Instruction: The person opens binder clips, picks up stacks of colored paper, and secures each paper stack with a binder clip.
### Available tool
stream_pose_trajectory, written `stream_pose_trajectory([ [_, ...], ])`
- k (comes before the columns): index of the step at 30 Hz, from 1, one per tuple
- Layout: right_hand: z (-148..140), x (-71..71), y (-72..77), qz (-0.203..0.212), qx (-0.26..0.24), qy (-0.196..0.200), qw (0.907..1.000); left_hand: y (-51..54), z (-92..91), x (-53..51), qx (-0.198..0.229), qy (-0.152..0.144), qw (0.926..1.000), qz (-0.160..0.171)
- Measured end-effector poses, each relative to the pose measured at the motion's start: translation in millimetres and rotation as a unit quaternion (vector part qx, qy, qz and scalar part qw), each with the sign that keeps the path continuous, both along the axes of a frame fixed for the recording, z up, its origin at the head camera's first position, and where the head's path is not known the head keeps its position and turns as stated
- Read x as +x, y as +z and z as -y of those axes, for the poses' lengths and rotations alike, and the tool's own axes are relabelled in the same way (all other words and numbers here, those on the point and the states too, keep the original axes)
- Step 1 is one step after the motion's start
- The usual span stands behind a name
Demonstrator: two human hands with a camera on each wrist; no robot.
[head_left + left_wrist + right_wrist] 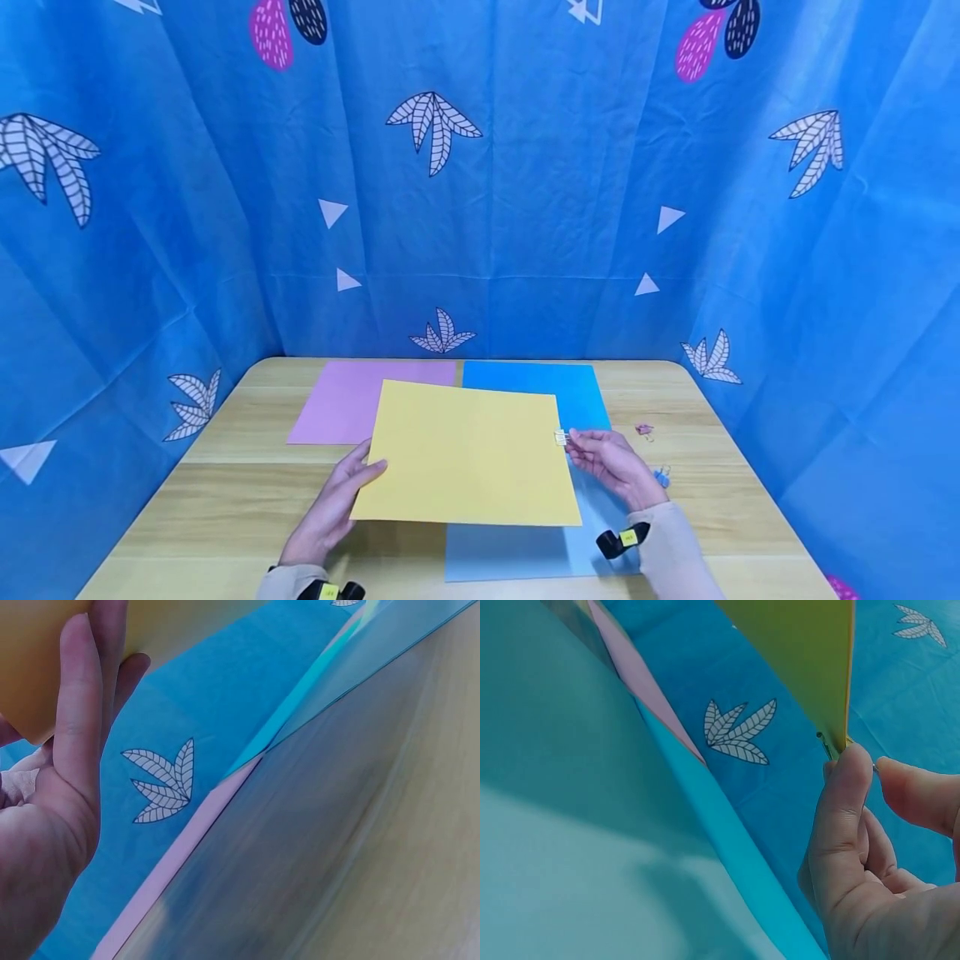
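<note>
My left hand (337, 498) holds a yellow sheet (468, 454) by its left edge, thumb on the front and fingers behind. The sheet is raised above the table and tilted towards me. At its right edge sits a small pale binder clip (561, 437), whose wire handles my right hand (609, 467) pinches between thumb and index finger. In the right wrist view, the right hand (870, 870) is at the sheet's edge (810, 667), largely covering the clip. The left wrist view shows the left hand (71, 750) with extended fingers against the sheet's back.
On the wooden table (225, 492) lie a pink sheet (337, 408), a blue sheet (581, 387) and a paler blue area (502, 554), partly hidden by the yellow sheet. Pink (643, 430) and blue binder clips (662, 477) lie at the right. Patterned blue cloth (555, 192) surrounds the table.
</note>
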State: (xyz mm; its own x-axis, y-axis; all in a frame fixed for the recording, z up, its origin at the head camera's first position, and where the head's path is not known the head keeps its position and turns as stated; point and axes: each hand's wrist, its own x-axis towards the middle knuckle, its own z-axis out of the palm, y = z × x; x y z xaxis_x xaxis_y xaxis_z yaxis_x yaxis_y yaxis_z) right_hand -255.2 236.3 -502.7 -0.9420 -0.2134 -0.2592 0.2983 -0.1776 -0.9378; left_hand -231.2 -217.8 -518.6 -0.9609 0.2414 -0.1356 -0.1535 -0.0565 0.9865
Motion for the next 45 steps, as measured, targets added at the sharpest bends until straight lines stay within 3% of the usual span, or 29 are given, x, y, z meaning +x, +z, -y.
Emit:
stream_pose_trajectory([
  [18,4.5,-0.9,-0.6,0.016,-0.025,0.025,0.9993,0.7,0.7,1.5,0.004,0.006,0.9999,0.008],
  [24,5.1,-3.0,-1.8,0.017,0.001,0.013,0.9998,-0.7,0.4,1.4,0.016,-0.007,0.9998,-0.005],
  [27,3.5,-3.5,-1.4,0.008,0.01,0.025,0.9996,-1.2,0.3,1.5,0.02,-0.004,0.9997,-0.011],
  [40,-8.9,-4.5,2.5,-0.015,0.044,0.036,0.9983,-0.7,3.6,2.1,-0.001,0.008,0.9998,0.018],
  [45,-7.6,-3.6,2.4,-0.03,0.058,0.066,0.9957,-1.6,3.4,2.6,0.004,0.004,0.9999,0.013],
])
